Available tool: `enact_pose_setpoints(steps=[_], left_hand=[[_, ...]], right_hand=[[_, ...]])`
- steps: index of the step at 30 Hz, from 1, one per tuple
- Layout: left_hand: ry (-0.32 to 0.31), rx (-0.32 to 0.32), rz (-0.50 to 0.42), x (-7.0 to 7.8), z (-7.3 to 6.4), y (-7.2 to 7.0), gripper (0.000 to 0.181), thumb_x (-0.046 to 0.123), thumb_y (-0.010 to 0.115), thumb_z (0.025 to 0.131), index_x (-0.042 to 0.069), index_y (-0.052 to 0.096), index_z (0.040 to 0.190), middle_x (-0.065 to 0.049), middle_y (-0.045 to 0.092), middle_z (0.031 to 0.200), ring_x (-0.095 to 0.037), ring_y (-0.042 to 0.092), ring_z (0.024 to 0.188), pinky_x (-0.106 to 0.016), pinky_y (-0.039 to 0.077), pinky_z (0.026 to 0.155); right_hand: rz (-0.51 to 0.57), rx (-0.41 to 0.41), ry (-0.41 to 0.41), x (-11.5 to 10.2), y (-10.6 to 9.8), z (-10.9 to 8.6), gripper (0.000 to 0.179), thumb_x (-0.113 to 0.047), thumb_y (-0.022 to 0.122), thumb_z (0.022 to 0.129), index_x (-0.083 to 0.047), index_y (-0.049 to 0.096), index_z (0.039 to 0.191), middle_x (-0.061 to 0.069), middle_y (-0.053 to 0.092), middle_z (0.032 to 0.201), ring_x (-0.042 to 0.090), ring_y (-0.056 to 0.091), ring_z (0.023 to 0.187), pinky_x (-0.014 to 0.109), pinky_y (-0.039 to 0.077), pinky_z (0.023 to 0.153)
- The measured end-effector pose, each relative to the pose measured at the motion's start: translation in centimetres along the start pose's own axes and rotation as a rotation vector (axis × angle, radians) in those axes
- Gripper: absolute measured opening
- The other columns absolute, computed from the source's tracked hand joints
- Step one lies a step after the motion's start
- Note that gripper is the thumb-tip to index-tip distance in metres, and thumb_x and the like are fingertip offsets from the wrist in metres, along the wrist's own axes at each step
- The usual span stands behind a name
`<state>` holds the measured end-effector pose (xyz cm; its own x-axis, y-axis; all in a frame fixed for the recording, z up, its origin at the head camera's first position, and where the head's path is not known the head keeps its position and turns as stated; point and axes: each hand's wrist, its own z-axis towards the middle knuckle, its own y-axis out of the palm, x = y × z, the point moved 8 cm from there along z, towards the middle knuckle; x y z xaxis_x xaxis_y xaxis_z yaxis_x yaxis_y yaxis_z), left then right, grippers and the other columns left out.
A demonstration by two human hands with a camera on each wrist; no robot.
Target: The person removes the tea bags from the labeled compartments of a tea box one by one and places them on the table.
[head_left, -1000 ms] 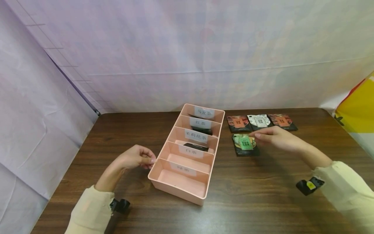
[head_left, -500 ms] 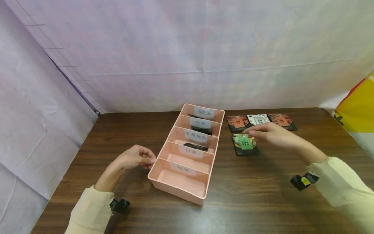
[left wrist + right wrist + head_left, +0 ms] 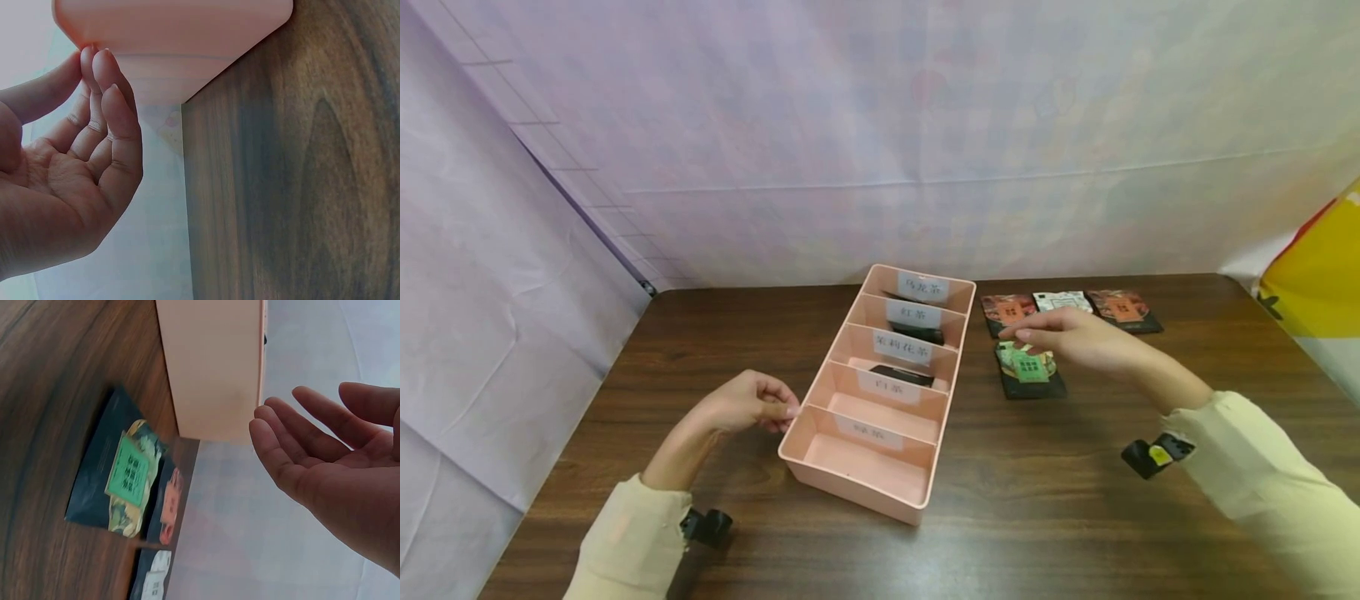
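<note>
A pink divided storage box (image 3: pixel 857 493) with paper labels sits mid-table. At its left edge, the thumb and fingertips of my left hand (image 3: pixel 752 402) come together on the rim; the left wrist view has this hand (image 3: pixel 81 156) at the box's edge (image 3: pixel 181 31). My right hand (image 3: pixel 1078 337) hovers above a green-labelled tea sachet (image 3: pixel 1032 371), its fingers loosely bent and holding nothing. In the right wrist view that hand (image 3: pixel 337 444) is apart from the green sachet (image 3: pixel 128 472). Dark sachets (image 3: pixel 917 333) stand in some box compartments.
Behind the green sachet lie two orange-labelled tea sachets (image 3: pixel 1007 311) and a white one (image 3: pixel 1060 300), partly covered by my right hand. A pale curtain (image 3: pixel 925 167) hangs along the back of the wooden table (image 3: pixel 1037 517). Yellow cloth (image 3: pixel 1315 275) hangs at the right.
My right hand has moved leftward and slightly up across the green sachet, towards the box. The sachet stays where it was. My left hand and the box have hardly moved.
</note>
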<state>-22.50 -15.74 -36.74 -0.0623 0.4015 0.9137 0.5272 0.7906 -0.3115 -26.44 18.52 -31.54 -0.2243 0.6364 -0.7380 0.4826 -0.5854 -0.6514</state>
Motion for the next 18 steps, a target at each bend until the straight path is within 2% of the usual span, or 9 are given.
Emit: enact_pose_setpoints(steps=[11,18], left_hand=[[-0.003,0.002,-0.001,0.1,0.0,0.0,0.014,-0.006,0.056,0.084,-0.019,0.056,0.088,-0.004,0.060,0.067,-0.011,0.057,0.061,-0.028,0.051,0.059],[0.001,-0.001,0.000,0.1,-0.1,0.0,0.015,-0.006,0.056,0.084,-0.020,0.056,0.089,-0.004,0.061,0.067,-0.011,0.057,0.061,-0.028,0.051,0.059]], right_hand=[[0.003,-0.025,-0.066,-2.2,1.1,1.0,0.033,-0.017,0.042,0.098,-0.002,0.054,0.124,0.018,0.052,0.124,0.033,0.052,0.108,0.050,0.042,0.088],[0.042,-0.054,-0.065,-3.0,2.2,1.7,0.032,-0.014,0.042,0.097,0.001,0.054,0.123,0.020,0.054,0.122,0.035,0.053,0.109,0.047,0.042,0.090]])
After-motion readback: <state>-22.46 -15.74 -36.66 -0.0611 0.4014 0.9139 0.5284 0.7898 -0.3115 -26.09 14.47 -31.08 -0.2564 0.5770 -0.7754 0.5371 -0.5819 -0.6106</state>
